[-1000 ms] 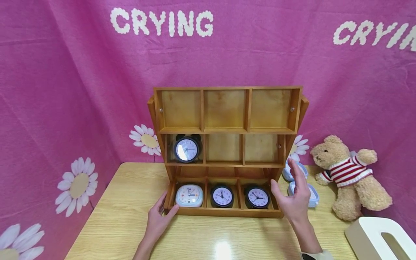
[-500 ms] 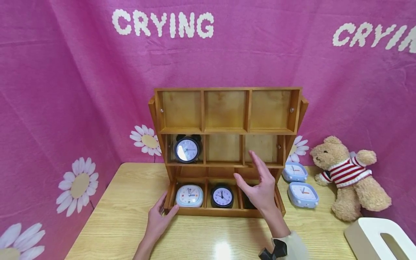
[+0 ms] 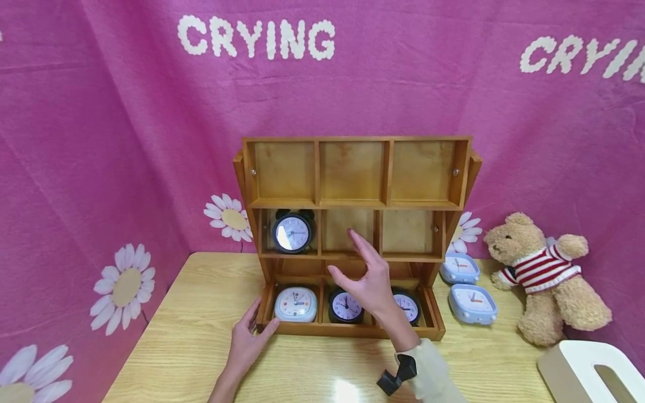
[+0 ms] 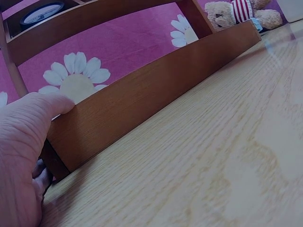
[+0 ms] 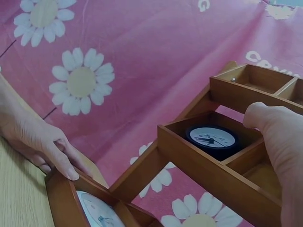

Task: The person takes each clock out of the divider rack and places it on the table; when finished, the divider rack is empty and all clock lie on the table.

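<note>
The left hand point(image 3: 247, 342) grips the front left corner of the brown wooden shelf point(image 3: 322, 329); in the left wrist view its thumb lies over the top edge of the front board point(image 4: 142, 92). Fingers spread and empty, the right hand point(image 3: 372, 284) hovers in front of the shelf, partly covering the bottom-row middle and right compartments. The bottom row holds a pale blue clock point(image 3: 295, 304) at left, a black clock point(image 3: 346, 306) in the middle and another black clock point(image 3: 406, 307) at right. A black twin-bell clock point(image 3: 293, 232) stands in the middle row's left compartment.
Two light blue clocks point(image 3: 472, 304) are on the table right of the shelf. Beyond them sits a teddy bear point(image 3: 541, 268) in a striped shirt, with a white box point(image 3: 579, 372) at the front right. A pink cloth point(image 3: 353, 89) hangs behind.
The right hand has moved left from beside the shelf's right end to the front of its middle, uncovering the light blue clocks. The left hand keeps its grip on the corner.
</note>
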`<state>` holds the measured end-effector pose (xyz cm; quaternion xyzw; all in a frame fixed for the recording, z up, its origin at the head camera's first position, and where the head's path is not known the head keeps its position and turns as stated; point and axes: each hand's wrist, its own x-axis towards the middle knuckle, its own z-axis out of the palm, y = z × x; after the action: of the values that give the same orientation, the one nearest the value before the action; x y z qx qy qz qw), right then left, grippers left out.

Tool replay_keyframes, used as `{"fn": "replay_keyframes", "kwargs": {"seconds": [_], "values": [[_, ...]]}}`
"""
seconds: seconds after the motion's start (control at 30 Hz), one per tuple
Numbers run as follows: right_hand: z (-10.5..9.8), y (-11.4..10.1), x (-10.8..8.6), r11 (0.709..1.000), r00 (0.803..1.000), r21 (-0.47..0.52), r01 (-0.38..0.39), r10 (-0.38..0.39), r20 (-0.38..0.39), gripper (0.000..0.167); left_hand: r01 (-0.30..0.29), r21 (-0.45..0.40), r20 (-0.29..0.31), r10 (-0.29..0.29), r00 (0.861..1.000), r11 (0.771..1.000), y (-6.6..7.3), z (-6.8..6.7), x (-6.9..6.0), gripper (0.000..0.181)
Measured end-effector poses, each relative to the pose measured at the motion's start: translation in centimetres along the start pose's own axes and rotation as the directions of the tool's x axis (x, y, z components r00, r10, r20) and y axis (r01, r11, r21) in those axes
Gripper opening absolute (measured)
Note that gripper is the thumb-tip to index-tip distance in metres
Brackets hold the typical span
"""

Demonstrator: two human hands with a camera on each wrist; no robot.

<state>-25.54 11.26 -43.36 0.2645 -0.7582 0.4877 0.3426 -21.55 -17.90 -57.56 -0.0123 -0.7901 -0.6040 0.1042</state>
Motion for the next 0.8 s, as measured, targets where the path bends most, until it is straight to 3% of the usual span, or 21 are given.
{"fn": "replay_keyframes", "kwargs": {"seconds": [0.47,0.8], "values": [[1.6,-0.3,0.4,0.997,0.996,0.069,-0.015,0.008,0.094,0.083,0.006,0.022,-0.005,-0.006,1.000,1.000,-0.1,0.0,0.1,0.080],[3.1,-0.6,0.9,0.999,0.987,0.028,0.032,-0.036,0.156,0.084,-0.024,0.018,-0.010,0.024,1.000,1.000,0.0,0.1,0.0,0.078]]}}
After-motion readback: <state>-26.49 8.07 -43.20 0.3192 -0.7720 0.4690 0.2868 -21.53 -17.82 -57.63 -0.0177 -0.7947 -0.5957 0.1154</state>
